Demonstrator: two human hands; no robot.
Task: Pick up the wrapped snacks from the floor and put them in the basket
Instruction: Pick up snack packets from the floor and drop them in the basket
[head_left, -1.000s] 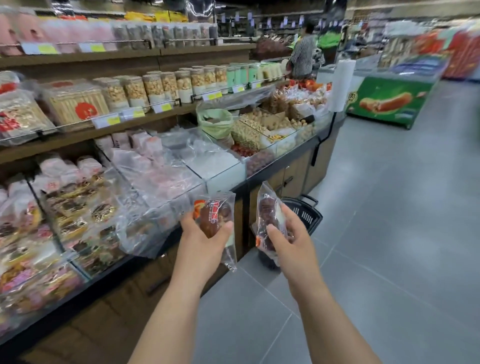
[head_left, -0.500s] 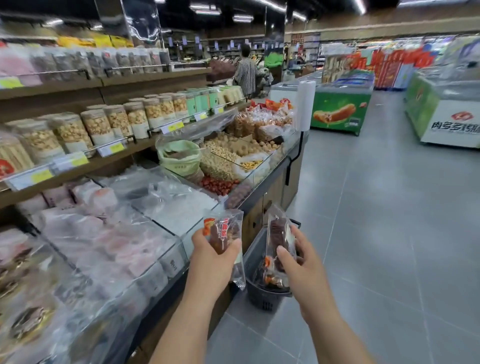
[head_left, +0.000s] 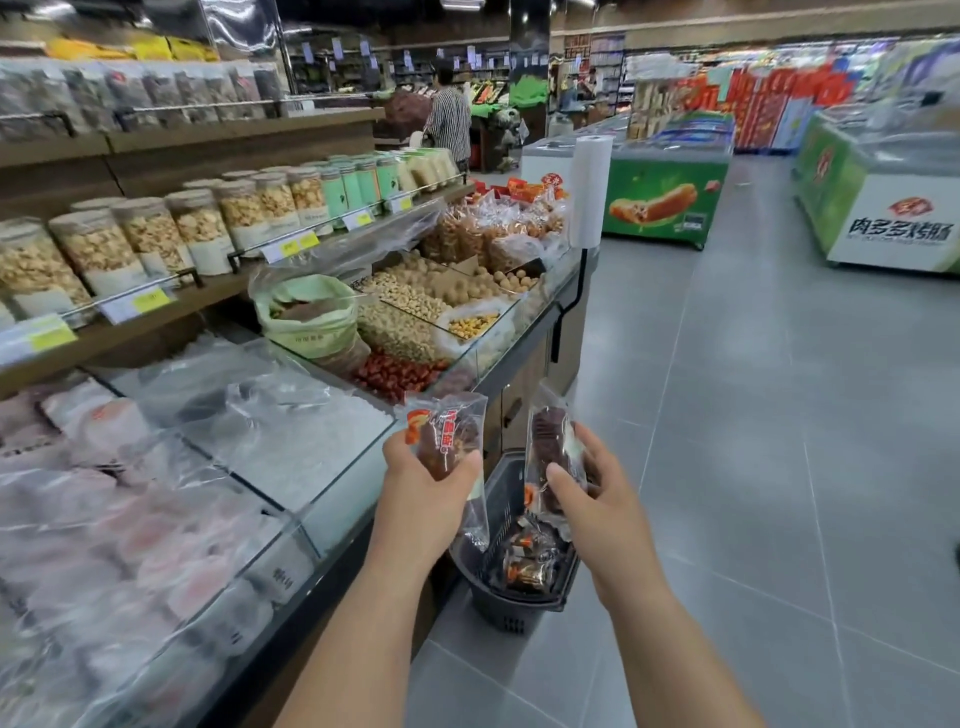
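Basket (head_left: 511, 613) sits on floor just below both hands, some packs (head_left: 524, 569) already inside. R hand (head_left: 597, 499), nearer its opening, has fingers curled round R snack (head_left: 545, 441), long axis upright. L hand (head_left: 423, 483) grips L snack (head_left: 447, 431) likewise, by left rim. Clear crinkly wrappers, dark brown contents, red-orange print.
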